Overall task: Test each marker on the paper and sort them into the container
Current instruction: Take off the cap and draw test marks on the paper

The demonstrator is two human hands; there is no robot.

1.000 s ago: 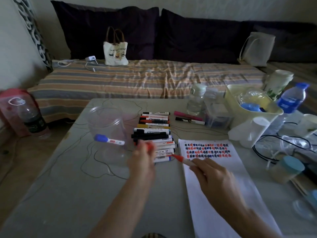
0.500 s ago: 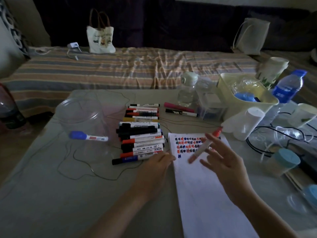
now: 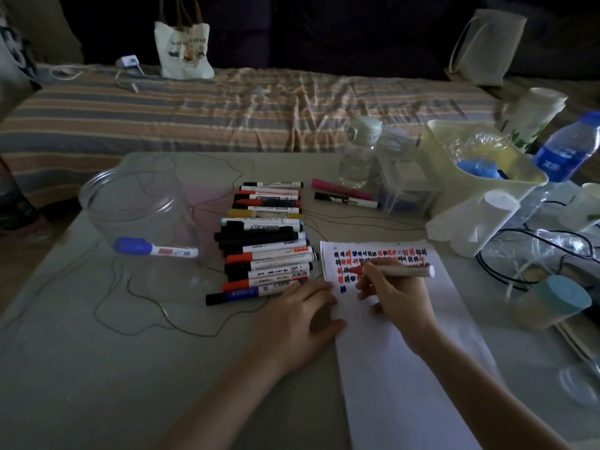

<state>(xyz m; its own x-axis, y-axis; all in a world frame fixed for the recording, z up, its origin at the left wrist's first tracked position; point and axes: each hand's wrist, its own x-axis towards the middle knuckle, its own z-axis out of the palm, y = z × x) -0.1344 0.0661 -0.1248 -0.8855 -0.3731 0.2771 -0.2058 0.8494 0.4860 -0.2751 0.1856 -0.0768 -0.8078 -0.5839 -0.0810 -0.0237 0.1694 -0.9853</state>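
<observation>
paper (image 3: 406,368) cut off below, marks (image 3: 380,258) illegible

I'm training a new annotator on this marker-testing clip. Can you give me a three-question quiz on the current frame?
1. True or false: the right hand holds a red marker with its tip on the paper.
2. Multiple choice: what lies inside the clear container? A) a blue-capped marker B) a pink marker C) nothing
3. Short answer: where does the left hand rest?

Key:
1. True.
2. A: the blue-capped marker shows through its wall.
3. Flat on the table at the paper's left edge, just below the row of markers; it holds nothing.
</observation>
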